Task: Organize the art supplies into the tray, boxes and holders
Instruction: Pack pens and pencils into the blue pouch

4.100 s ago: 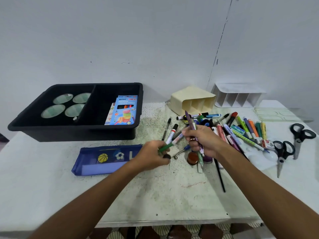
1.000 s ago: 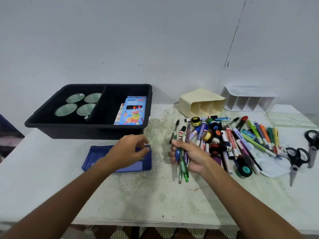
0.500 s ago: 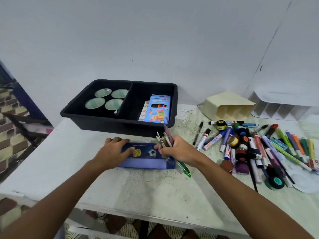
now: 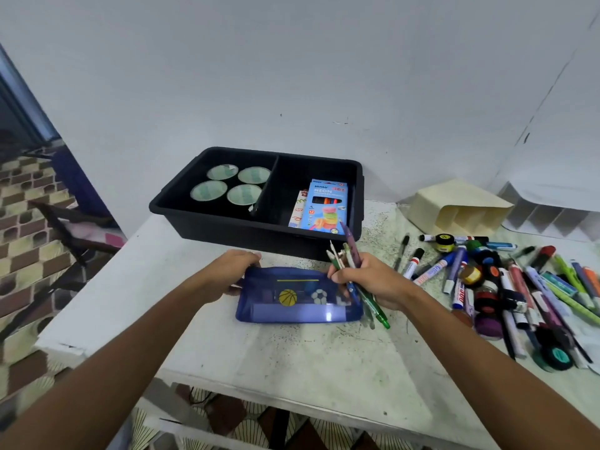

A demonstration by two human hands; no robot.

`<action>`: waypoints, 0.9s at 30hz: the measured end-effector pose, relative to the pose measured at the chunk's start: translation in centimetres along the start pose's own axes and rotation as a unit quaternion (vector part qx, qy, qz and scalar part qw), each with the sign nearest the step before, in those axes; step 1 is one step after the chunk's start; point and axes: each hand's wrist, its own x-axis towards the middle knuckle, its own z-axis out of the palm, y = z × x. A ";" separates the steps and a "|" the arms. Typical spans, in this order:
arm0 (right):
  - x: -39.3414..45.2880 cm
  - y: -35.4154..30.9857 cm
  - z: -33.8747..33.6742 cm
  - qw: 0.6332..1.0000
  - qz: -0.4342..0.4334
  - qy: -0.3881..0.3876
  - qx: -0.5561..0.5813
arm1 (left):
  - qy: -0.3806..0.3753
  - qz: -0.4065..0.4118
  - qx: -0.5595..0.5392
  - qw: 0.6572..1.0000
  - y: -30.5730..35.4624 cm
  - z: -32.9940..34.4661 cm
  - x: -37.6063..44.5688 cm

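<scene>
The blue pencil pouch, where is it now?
In the head view the blue pencil pouch lies flat on the table, just in front of the black tray, between the left hand and the right hand.

1. One black tray [image 4: 207, 219] is seen, divided into two compartments.
2. Four round lidded cups [image 4: 208, 190] are counted in its left compartment.
3. One blue pencil box [image 4: 326, 206] is seen in the right compartment.
4. One blue pencil case [image 4: 292, 303] is seen.
5. Two divided holders are seen: one cream [image 4: 454, 206], one white [image 4: 552, 216].

Blue pouch [image 4: 298, 295] with yellow basketball print; black tray [image 4: 227, 222]
</scene>
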 end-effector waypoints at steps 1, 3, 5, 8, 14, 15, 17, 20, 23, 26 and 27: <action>-0.1 -0.1 -0.3 1.000 -0.001 -0.002 0.000 | -0.015 -0.006 0.008 1.000 0.1 -0.2 0.0; -0.3 -0.3 -0.1 1.000 -0.005 -0.018 -0.001 | -0.043 -0.013 0.021 0.999 0.0 -0.7 -0.5; -0.5 -0.2 0.0 0.999 -0.008 -0.028 0.014 | -0.079 -0.022 0.041 0.996 0.2 -0.8 -0.6; -0.5 0.1 -0.1 0.999 -0.003 -0.024 0.041 | -0.119 -0.023 0.091 0.988 0.5 -0.2 -0.9; -1.4 0.0 -0.5 0.999 -0.006 -0.032 0.043 | -0.156 0.032 0.089 0.983 0.1 0.3 -1.2; -1.5 -0.1 -0.4 0.999 -0.006 -0.032 0.040 | -0.158 0.041 0.079 0.983 0.0 0.3 -1.2; -1.9 -0.4 -0.5 0.999 -0.002 -0.031 0.037 | -0.161 0.060 0.057 0.983 0.1 0.4 -1.3; -2.2 -0.7 -0.7 0.999 0.005 -0.034 0.033 | -0.159 0.093 0.029 0.983 0.2 0.4 -1.5; -2.4 -1.1 -1.3 0.998 0.018 -0.056 0.018 | -0.144 0.136 0.033 0.980 0.5 0.6 -1.8; -2.6 -1.7 -1.7 0.997 0.033 -0.072 0.022 | -0.136 0.177 0.036 0.974 0.7 1.0 -2.2; -2.8 -2.1 -1.7 0.996 0.038 -0.074 0.032 | -0.135 0.185 0.035 0.973 0.8 1.1 -2.2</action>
